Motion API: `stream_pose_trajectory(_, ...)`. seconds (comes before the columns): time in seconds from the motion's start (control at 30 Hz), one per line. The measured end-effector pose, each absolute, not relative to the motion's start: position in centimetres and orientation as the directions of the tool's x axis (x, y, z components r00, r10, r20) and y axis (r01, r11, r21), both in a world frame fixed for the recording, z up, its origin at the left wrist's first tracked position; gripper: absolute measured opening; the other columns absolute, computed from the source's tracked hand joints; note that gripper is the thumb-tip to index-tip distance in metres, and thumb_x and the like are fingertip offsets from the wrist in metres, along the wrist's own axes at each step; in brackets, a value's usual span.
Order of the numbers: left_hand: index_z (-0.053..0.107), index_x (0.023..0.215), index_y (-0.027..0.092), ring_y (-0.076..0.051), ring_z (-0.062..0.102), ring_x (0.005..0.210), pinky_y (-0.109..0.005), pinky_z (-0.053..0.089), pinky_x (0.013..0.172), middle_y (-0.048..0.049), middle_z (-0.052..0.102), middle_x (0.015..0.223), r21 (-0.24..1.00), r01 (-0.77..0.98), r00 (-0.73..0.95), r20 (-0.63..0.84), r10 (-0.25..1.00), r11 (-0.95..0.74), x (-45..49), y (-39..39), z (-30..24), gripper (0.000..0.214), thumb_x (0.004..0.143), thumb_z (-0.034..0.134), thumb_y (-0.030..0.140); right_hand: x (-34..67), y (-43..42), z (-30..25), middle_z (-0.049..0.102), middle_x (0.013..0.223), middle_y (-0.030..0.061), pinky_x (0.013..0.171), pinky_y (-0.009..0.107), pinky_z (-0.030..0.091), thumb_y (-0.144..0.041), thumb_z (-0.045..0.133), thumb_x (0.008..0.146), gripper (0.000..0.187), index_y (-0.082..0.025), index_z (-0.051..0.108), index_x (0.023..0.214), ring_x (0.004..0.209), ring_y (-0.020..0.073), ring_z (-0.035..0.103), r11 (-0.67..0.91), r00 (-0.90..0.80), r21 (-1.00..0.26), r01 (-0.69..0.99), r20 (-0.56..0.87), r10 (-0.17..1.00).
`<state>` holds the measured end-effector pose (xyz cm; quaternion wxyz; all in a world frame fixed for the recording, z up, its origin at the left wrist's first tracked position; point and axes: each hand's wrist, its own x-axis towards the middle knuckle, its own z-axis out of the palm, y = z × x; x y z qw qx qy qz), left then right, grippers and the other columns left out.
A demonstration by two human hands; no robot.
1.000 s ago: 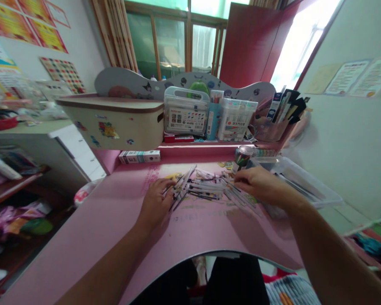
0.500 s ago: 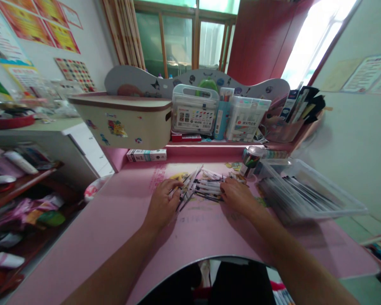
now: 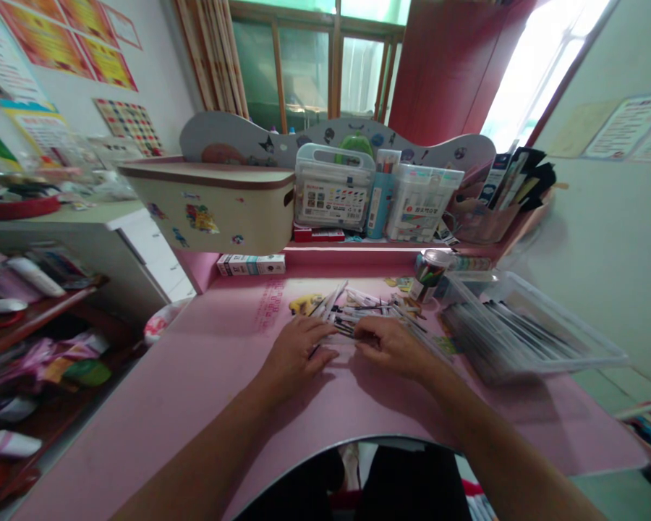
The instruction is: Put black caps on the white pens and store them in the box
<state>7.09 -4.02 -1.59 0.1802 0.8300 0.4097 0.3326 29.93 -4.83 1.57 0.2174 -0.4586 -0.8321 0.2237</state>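
Note:
A heap of thin pens lies on the pink desk, just beyond both hands. My left hand rests on the near left end of the heap, fingers curled over a few pens. My right hand lies close beside it on the near right part of the heap, fingertips pinched on pens. The two hands almost touch. A clear plastic tray with more pens in it stands to the right.
A small tin with coloured pens stands behind the heap. A raised shelf carries a cream box, marker cases and a pen holder. A flat white carton lies under the shelf. Cluttered shelves stand on the left.
Both hands have drawn together toward the middle and nearer to me, gathering the near edge of the pen heap. The right hand moved left from beside the tray.

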Motion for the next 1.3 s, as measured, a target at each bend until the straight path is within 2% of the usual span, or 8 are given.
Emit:
stream_pose_trajectory(0.17, 0.075, 0.107, 0.022, -0.025, 0.065, 0.09, -0.037, 0.05, 0.081, -0.0091, 0.074, 0.097, 0.63, 0.593, 0.463, 0.243, 0.852, -0.502, 7.2, -4.3, -1.3, 0.029, 0.087, 0.054, 0.026, 30.1, -4.7, 2.0, 0.066, 0.082, 0.0017, 0.068, 0.025, 0.043, -0.024, 0.058, 0.084, 0.012, -0.018, 0.065, 0.09, 0.073, 0.0139, 0.057, 0.393, -0.442, -0.786, 0.477, 0.173, 0.88)
stream_pose_trajectory(0.3, 0.072, 0.097, 0.021, -0.022, 0.065, 0.084, -0.032, 0.048, 0.075, -0.0059, 0.073, 0.09, 0.766, 0.521, 0.324, 0.231, 0.918, -0.376, 7.2, -4.4, -0.6, 0.028, 0.093, 0.048, 0.035, 32.1, -3.5, 2.2, 0.067, 0.085, 0.0033, 0.071, 0.026, 0.046, -0.036, 0.054, 0.088, 0.021, -0.017, 0.065, 0.092, 0.077, 0.0158, 0.06, 0.342, -0.204, -0.837, 0.427, 0.279, 0.938)
stream_pose_trajectory(0.4, 0.068, 0.098, 0.021, -0.017, 0.06, 0.067, -0.028, 0.045, 0.063, -0.0011, 0.066, 0.074, 0.878, 0.41, 0.18, 0.186, 0.966, -0.246, 7.0, -4.3, -0.6, 0.032, 0.095, 0.045, 0.042, 33.5, -2.7, 2.1, 0.066, 0.084, 0.0049, 0.074, 0.028, 0.044, -0.029, 0.053, 0.088, 0.018, -0.016, 0.065, 0.086, 0.079, 0.0171, 0.06, 0.327, -0.155, -0.7, 0.635, 0.299, 0.942)
stream_pose_trajectory(0.5, 0.062, 0.107, 0.021, -0.014, 0.052, 0.058, -0.025, 0.042, 0.055, 0.003, 0.057, 0.067, 0.933, 0.319, 0.102, 0.137, 0.985, -0.163, 7.1, -4.2, -0.9, 0.033, 0.096, 0.043, 0.045, 34.0, -2.6, 1.9, 0.068, 0.084, 0.008, 0.074, 0.029, 0.041, -0.021, 0.057, 0.085, 0.015, -0.015, 0.069, 0.081, 0.081, 0.0194, 0.059, 0.311, -0.268, -0.393, 0.865, 0.162, 0.95)
stream_pose_trajectory(0.67, 0.052, 0.114, 0.023, -0.012, 0.051, 0.055, -0.023, 0.041, 0.051, 0.0051, 0.053, 0.068, 0.952, 0.267, 0.1, 0.126, 0.987, -0.149, 7.4, -4.4, -1.1, 0.03, 0.098, 0.04, 0.044, 33.0, -3.6, 1.8, 0.07, 0.093, 0.012, 0.073, 0.029, 0.04, -0.02, 0.056, 0.087, 0.018, -0.015, 0.074, 0.086, 0.088, 0.022, 0.062, 0.313, -0.32, -0.133, 0.94, -0.034, 0.947)
stream_pose_trajectory(0.77, 0.053, 0.11, 0.022, -0.012, 0.052, 0.056, -0.024, 0.042, 0.053, 0.0043, 0.055, 0.068, 0.947, 0.281, 0.086, 0.137, 0.987, -0.156, 7.4, -4.4, -1.0, 0.027, 0.098, 0.039, 0.043, 32.4, -4.0, 1.9, 0.07, 0.096, 0.0131, 0.074, 0.03, 0.041, -0.019, 0.058, 0.085, 0.017, -0.015, 0.074, 0.087, 0.089, 0.0234, 0.062, 0.303, -0.309, -0.089, 0.949, -0.071, 0.948)
stream_pose_trajectory(0.97, 0.062, 0.098, 0.021, -0.018, 0.063, 0.082, -0.032, 0.051, 0.078, -0.0026, 0.067, 0.088, 0.89, 0.378, 0.079, 0.243, 0.967, -0.254, 7.1, -4.2, -0.5, 0.022, 0.095, 0.045, 0.034, 31.9, -4.0, 1.6, 0.07, 0.097, 0.0137, 0.075, 0.031, 0.042, -0.015, 0.054, 0.085, 0.019, -0.015, 0.073, 0.088, 0.088, 0.0237, 0.064, 0.308, -0.317, -0.096, 0.947, -0.108, 0.942)
stream_pose_trajectory(1.3, 0.065, 0.105, 0.02, -0.02, 0.065, 0.09, -0.035, 0.052, 0.084, -0.0048, 0.07, 0.097, 0.893, 0.368, 0.089, 0.245, 0.965, -0.26, 7.3, -4.3, -0.5, 0.025, 0.094, 0.046, 0.032, 33.2, -3.6, 1.5, 0.07, 0.102, 0.0117, 0.078, 0.029, 0.039, -0.01, 0.049, 0.088, 0.028, -0.017, 0.072, 0.102, 0.094, 0.0222, 0.063, 0.26, -0.27, -0.168, 0.951, -0.042, 0.962)
